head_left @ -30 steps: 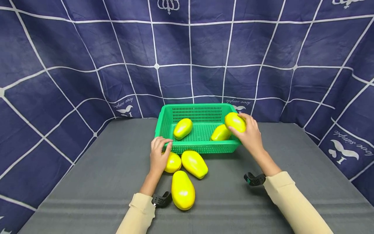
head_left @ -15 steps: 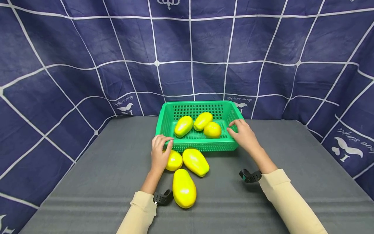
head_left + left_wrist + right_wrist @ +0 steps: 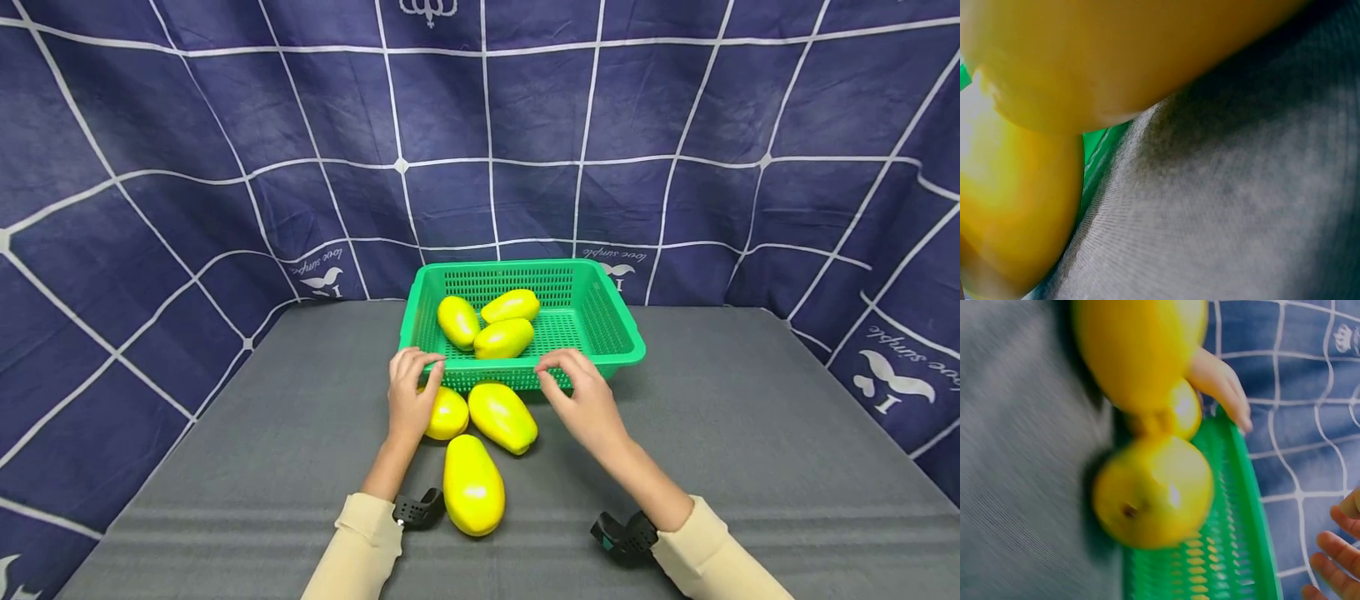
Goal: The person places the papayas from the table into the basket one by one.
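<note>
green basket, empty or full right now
Partly full: three yellow fruits lie inside the green basket, and its bare mesh floor shows beside them in the head view.

Curtained-off nook, building type unclear: blue gridded cloth (image 3: 536,108) around grey tabletop (image 3: 300,433).

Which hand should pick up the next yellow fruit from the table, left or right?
Probably the right hand. It looks empty and is near a yellow fruit lying in front of the green basket. The left hand seems to hold the basket's corner.
</note>
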